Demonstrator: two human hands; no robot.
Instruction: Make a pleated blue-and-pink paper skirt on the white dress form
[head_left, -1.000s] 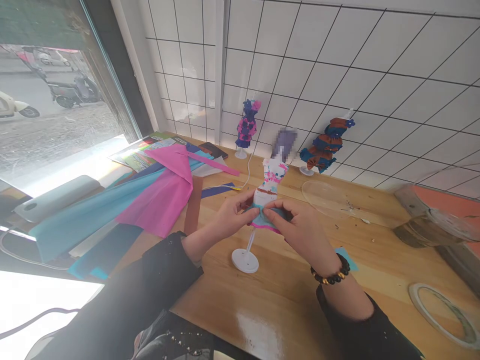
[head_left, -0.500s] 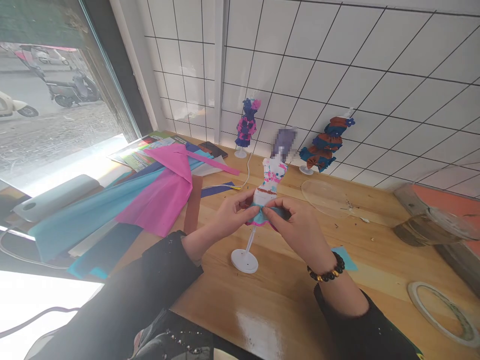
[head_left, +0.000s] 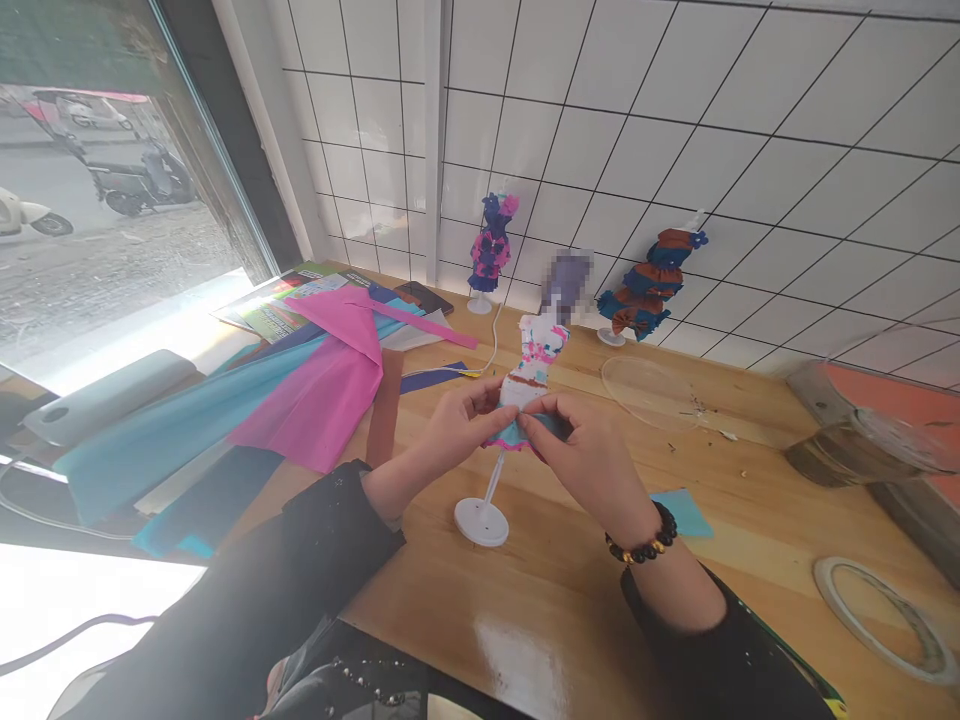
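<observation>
Since the earlier frames, the right hand (head_left: 596, 465) and the mannequin (head_left: 523, 390) have shifted slightly left, and more of the blue scrap (head_left: 684, 513) is exposed beside the right wrist.

The mannequin stands front and center on the table (head_left: 600, 590), tilted, its top leaning right; its round base (head_left: 481, 523) is fully visible. Both hands are narrowed in a pinch on the blue strip (head_left: 511, 437) around its lower body. The left hand (head_left: 461, 425) has its thumb on the front of the strip; its other fingers are partly hidden behind the mannequin. The right hand pinches the strip from the opposite side, thumb near the left thumb. The 2 hands cover both sides of the strip, so the exact contact points are hard to make out. A pink edge shows below it.

A pixelated patch (head_left: 568, 285) obscures the area at the mannequin's head. 2 dressed mannequins, 1 pink and navy (head_left: 491, 245), 1 brown and blue (head_left: 652, 285), stand near the wall. The clear dish (head_left: 649, 392) is transparent, its outline faint. The black sleeves are cut off by the lower frame.
</observation>
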